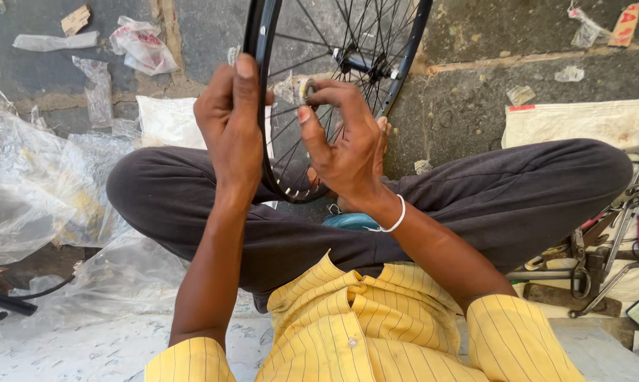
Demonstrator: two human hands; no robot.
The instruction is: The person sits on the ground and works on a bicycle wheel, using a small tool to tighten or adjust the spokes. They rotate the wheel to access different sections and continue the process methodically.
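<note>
The black spoked bicycle wheel rim point(263, 106) stands upright between the crossed legs in dark trousers point(517, 191), its lower edge resting in the lap. It may roll or tip sideways, since only one hand steadies it. The left hand point(231, 131) wraps closed around the rim's left side, thumb up along it. The right hand point(344, 141) reaches among the spokes, thumb and forefinger pinched narrow on a small round silvery part point(307, 90); it could slip and drop among the clear plastic wrapping point(44, 191) on the floor.

Shirt point(365, 322): yellow, thin dark stripes, buttoned, short sleeves
Trousers point(517, 191): dark grey
Wristband point(397, 219): thin white, right wrist
</note>
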